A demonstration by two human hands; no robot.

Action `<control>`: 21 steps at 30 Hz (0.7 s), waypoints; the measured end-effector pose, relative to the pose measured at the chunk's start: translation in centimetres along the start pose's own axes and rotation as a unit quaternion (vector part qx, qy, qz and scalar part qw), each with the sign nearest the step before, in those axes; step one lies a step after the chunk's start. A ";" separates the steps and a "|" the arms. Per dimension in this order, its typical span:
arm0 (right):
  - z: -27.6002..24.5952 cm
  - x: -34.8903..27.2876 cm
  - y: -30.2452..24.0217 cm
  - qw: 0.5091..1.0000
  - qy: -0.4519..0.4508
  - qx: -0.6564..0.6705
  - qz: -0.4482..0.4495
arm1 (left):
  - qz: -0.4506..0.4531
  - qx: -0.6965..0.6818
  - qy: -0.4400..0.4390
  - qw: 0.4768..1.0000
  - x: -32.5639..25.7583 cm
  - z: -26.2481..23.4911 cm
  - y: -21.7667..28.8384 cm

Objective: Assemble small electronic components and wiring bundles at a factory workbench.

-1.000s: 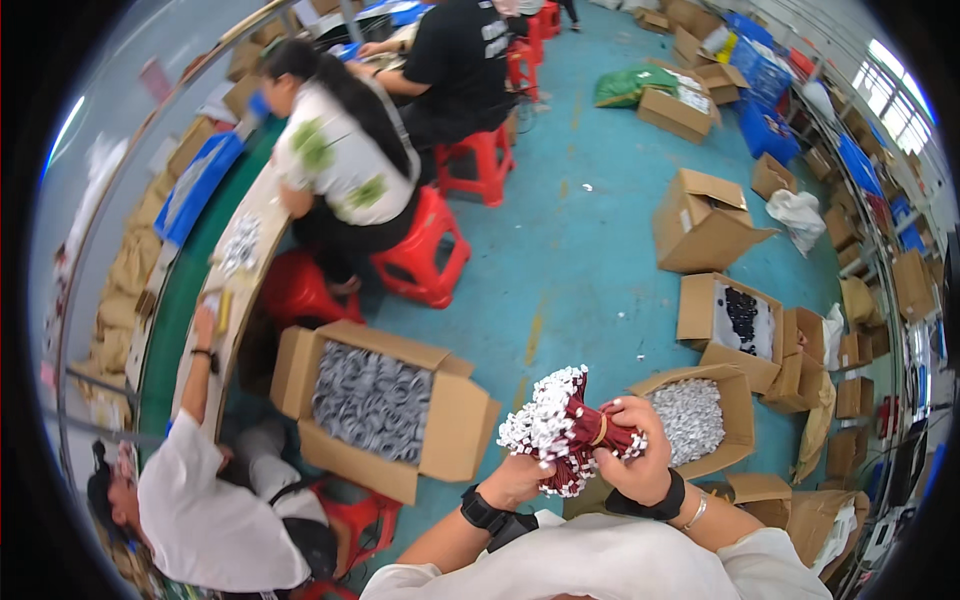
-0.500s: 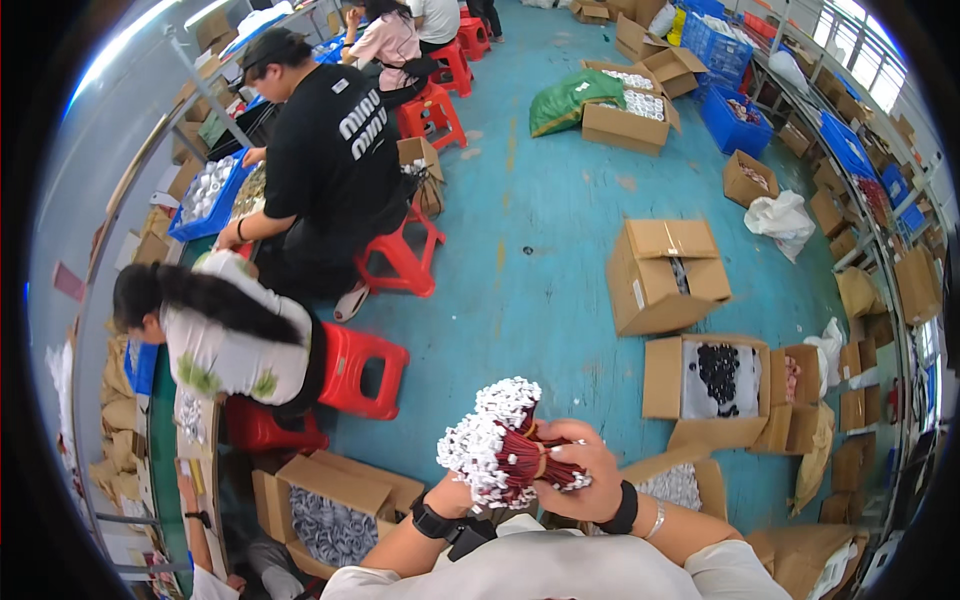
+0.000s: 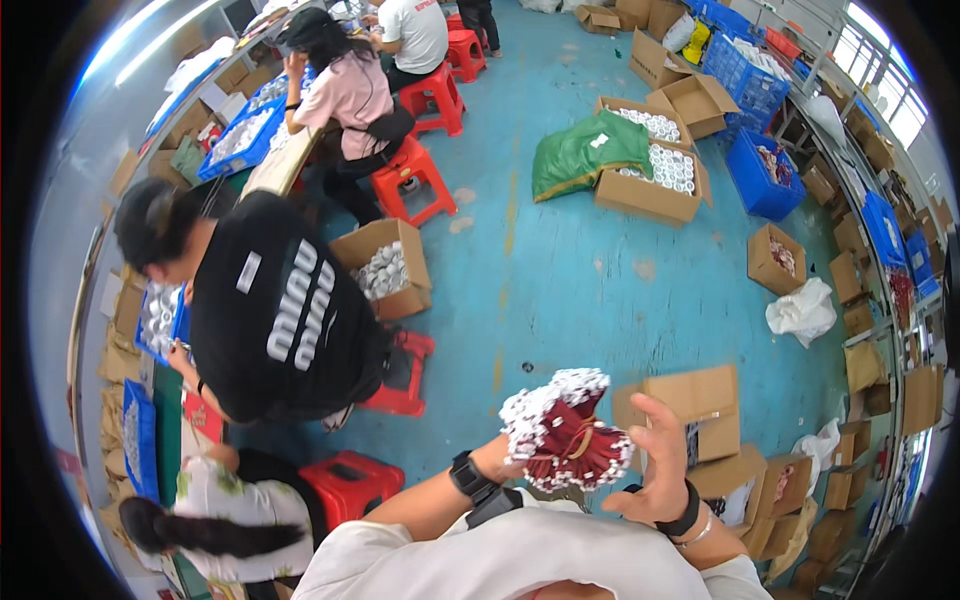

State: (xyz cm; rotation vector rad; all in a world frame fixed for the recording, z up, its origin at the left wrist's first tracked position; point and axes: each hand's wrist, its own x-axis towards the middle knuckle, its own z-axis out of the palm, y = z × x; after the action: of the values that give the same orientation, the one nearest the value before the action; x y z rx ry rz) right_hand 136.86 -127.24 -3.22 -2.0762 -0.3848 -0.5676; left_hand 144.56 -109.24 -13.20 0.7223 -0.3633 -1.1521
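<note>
A thick bundle of dark red wires with white connector ends (image 3: 572, 430) is held in front of my chest. A tan band (image 3: 583, 440) circles its middle. My left hand (image 3: 495, 458) supports the bundle from its left side, its fingers mostly hidden behind the wires. Just off the bundle's right side, my right hand (image 3: 660, 470) is open, fingers apart and nothing in it. A dark band (image 3: 683, 510) and a bracelet are on my right wrist; a black strap with a device (image 3: 475, 480) is on my left.
Co-workers sit at a long bench on the left, one in a black shirt (image 3: 300, 300). Red stools (image 3: 352, 485) stand behind them. On the right are open cardboard boxes (image 3: 690, 405), a green sack (image 3: 590, 155), a white bag (image 3: 802, 312) and a blue crate (image 3: 765, 175).
My right hand has let go of the bundle and opened beside it. The bundle has shifted right in view with my left hand. The surroundings sit lower in view as I move forward.
</note>
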 end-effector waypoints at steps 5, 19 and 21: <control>0.9 16.1 15.6 0.997 -0.055 0.008 -0.048 | 0.094 0.071 0.031 0.992 15.6 -11.4 10.5; 14.2 73.4 49.2 0.912 -0.310 0.140 -0.228 | 0.187 -0.031 0.235 0.953 35.4 -47.5 50.5; 15.2 80.7 54.6 0.940 -0.254 0.154 -0.168 | 0.253 0.207 0.267 0.906 42.7 -50.9 60.5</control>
State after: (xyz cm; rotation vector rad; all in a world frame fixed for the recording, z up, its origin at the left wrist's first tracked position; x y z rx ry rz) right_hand 234.70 -139.07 -5.74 -1.8379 -1.0734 -0.1345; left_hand 233.96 -118.48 -12.83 1.1969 -0.3034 -0.3504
